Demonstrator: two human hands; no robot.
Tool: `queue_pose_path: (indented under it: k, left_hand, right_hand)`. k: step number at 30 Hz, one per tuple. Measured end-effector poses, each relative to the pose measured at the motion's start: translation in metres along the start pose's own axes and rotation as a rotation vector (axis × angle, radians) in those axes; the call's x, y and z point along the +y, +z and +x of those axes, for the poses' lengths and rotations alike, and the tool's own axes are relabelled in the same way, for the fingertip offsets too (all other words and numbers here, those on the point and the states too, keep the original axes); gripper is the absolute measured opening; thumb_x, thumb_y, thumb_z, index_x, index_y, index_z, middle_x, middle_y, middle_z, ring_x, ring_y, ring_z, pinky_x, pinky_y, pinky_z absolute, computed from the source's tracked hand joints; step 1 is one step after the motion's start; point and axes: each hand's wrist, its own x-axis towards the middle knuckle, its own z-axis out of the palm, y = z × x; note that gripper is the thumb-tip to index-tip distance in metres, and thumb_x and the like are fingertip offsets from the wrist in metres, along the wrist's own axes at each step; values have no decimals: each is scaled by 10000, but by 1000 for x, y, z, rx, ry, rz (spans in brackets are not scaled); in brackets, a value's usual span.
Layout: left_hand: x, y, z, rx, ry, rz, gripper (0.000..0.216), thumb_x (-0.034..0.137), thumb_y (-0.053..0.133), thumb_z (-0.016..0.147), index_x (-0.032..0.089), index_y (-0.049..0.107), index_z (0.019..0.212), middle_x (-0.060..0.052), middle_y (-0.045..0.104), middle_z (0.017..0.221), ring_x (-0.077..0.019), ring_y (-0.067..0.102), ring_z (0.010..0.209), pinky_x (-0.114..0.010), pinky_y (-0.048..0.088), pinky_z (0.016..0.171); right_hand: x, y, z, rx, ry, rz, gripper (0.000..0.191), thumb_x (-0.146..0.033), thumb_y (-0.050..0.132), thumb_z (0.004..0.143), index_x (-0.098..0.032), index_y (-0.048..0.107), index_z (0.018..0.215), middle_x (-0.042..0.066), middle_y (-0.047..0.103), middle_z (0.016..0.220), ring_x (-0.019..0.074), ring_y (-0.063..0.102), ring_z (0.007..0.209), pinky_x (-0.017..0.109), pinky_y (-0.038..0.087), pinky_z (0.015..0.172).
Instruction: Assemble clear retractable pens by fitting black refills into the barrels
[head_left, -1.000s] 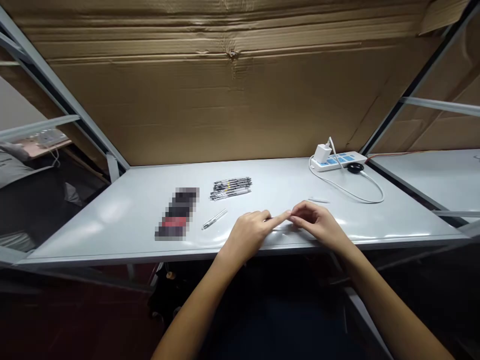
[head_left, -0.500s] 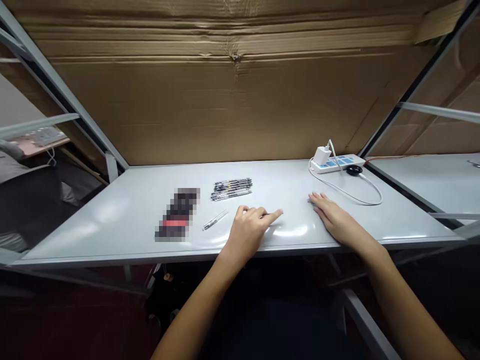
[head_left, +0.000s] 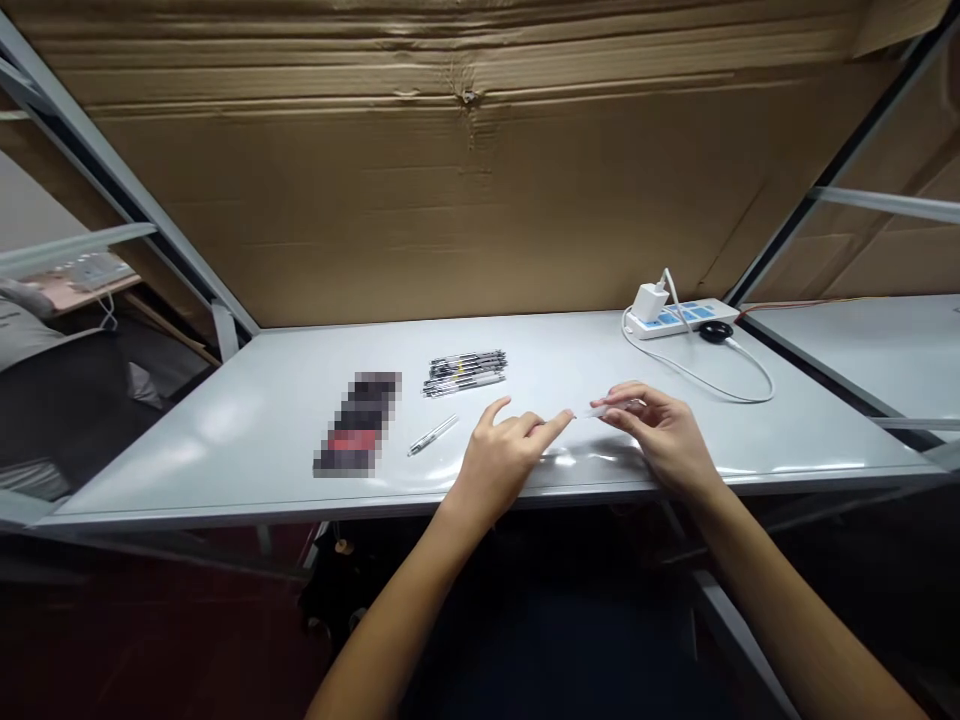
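Observation:
My right hand (head_left: 660,430) pinches a clear, whitish tube that looks like a pen barrel (head_left: 598,411), held just above the table and pointing left. The fingertips of my left hand (head_left: 517,440) meet or nearly meet the tube's left end. Its thumb and index finger look pressed together, with another finger raised; anything between them is too small to make out. Left of that hand lies a single clear pen (head_left: 433,436) on the table. Behind it is a row of several clear-and-black pens (head_left: 465,372).
The light grey table (head_left: 247,420) has a cardboard wall (head_left: 465,220) at its back. A blurred-out dark and red item (head_left: 358,425) lies to the left. A white power strip (head_left: 682,318) with a charger (head_left: 649,302), a looped white cable (head_left: 701,383) and a black disc (head_left: 715,331) sits back right.
My right hand has lifted from lying on the table and moved left, now showing the clear tube in its fingers. A left finger has risen, and the view has shifted slightly.

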Motion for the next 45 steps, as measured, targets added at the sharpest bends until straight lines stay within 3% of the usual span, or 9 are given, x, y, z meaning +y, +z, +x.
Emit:
queue_pose_path:
  k: [4,10,13,20,29,39,45]
  left_hand:
    - [1,-2,0,8,27,0,487,68,403,1033,264,569,1447,-17,755,940,-161,716,872,-498,430,1158]
    - [5,-4,0,108,83,25,462,70,417,1048,287,612,1404,13,750,940,-126,701,849,-627,167,1270]
    - [6,-4,1,112,100,43,492,47,413,1040,287,589,1432,21,739,905,-127,698,844,-646,116,1275]
    - [3,-2,-1,95,66,30,466,77,416,1047,271,595,1431,-4,749,942,-128,709,846,-624,210,1270]
    - [2,-2,0,3,108,6,487,61,354,1049,212,545,1471,-37,746,982,-138,710,888,-522,395,1207]
    - [3,-4,0,-26,116,-3,510,45,373,1035,217,516,1493,-32,735,983,-141,696,890,-498,429,1176]
    - [2,-4,0,-27,138,-21,526,33,320,1033,207,520,1487,-38,743,981,-138,701,894,-462,442,1171]
  right_hand:
    - [2,3,-2,-84,163,119,275,-491,834,812,-253,722,893,94,761,1168,290,701,1136,463,558,981]
    - [-3,-1,-1,-203,241,238,318,-454,849,806,-216,642,764,101,761,1208,289,681,1183,446,526,1019]
    - [-3,0,-1,-195,231,248,265,-419,867,792,-233,684,833,67,768,1140,251,700,1112,405,535,992]
    - [5,3,-3,13,229,269,336,-483,862,781,-260,763,1011,44,774,944,232,732,954,391,570,909]
    - [-4,0,-2,-173,177,69,309,-508,829,809,-265,766,989,51,759,1029,229,711,882,340,571,746]
    - [-3,4,-4,-67,125,63,294,-506,839,800,-251,757,922,51,744,987,235,699,918,349,573,766]
    - [-3,3,-4,-166,126,62,287,-494,834,809,-244,770,935,65,756,997,253,712,953,378,597,816]
